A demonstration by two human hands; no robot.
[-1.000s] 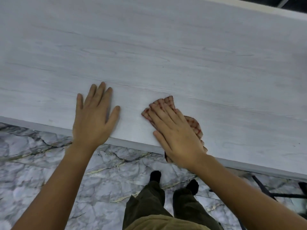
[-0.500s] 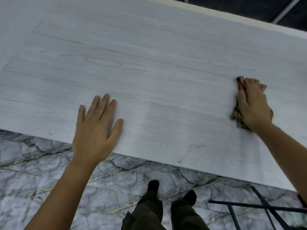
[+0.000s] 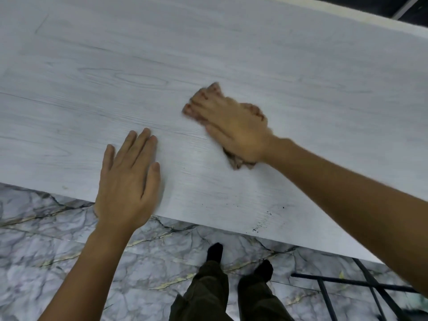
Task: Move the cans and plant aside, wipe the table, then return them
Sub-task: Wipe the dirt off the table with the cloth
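Step in hand: wiping the surface [image 3: 231, 54], with the cans and plant nowhere in the head view, so presumably already set aside.
Right hand: the right hand [image 3: 234, 126] lies flat, fingers spread and pressing down on the cloth [image 3: 238, 162], which pokes out beneath the palm and beyond the fingertips; the hand is motion-blurred, so the exact grip is hard to read.
Left hand: the left hand [image 3: 129, 179] rests open and flat near the front edge, holding nothing, bracing the body.
What remains: dark crumbs [image 3: 264, 218] sit close to the front edge, right of the left hand.
Doing it well: the person should keep the cloth fully under the palm, overlap strokes, and gather the crumbs into the cloth rather than flicking them onto the floor [image 3: 69, 239].
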